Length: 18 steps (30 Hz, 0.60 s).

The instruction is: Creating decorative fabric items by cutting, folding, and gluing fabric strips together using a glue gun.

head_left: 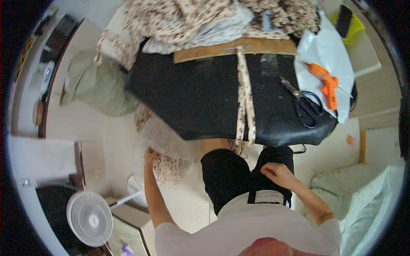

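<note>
Low on the left, my left hand (pixel 149 155) is closed on the edge of a clear plastic bag (pixel 164 137). Cream patterned fabric strips (pixel 167 168) bunch up in or behind the plastic beside that hand. My right hand (pixel 276 173) hovers over or rests on my right thigh, its fingers curled; whatever they hold, if anything, is hidden. Ahead of my knees is a black work surface (pixel 192 94). A narrow patterned strip (pixel 242 89) lies folded double on it, its ends reaching the near edge. Black-handled scissors (pixel 305 102) lie to its right.
A wooden ruler-like board (pixel 205 52) crosses the far side, with heaped spotted fabric (pixel 179 21) behind it. An orange glue gun (pixel 326 83) rests on a white plastic sheet (pixel 314 45) at right. At left are a greenish sack (pixel 96 85) and a white fan (pixel 90 218).
</note>
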Each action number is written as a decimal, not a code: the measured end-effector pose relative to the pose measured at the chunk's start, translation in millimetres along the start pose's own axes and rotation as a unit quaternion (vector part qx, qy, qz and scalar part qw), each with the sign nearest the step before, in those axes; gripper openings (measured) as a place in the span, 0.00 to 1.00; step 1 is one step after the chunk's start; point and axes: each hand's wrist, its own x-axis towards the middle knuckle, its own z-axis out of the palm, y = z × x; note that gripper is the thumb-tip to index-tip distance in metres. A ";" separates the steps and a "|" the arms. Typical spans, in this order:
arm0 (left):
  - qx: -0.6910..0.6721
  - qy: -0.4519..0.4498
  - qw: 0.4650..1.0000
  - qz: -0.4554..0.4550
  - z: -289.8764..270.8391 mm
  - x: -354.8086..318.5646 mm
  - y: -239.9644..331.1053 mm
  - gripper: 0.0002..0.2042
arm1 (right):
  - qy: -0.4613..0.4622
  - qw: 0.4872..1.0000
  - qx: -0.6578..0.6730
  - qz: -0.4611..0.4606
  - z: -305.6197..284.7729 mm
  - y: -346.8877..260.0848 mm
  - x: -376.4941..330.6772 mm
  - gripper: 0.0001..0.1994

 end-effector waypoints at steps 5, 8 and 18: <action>0.108 -0.015 0.990 0.085 18.8 78.3 77.4 0.16 | 0.045 0.997 0.019 0.053 -59.8 -37.7 -31.4 0.07; 0.163 0.003 0.979 0.124 22.9 98.3 79.8 0.17 | -0.020 0.986 0.160 0.036 -116.6 -84.2 -43.5 0.06; 0.336 0.157 0.920 0.128 18.9 103.0 -24.2 0.22 | 0.412 0.859 -0.244 -0.183 -268.1 -101.6 175.5 0.16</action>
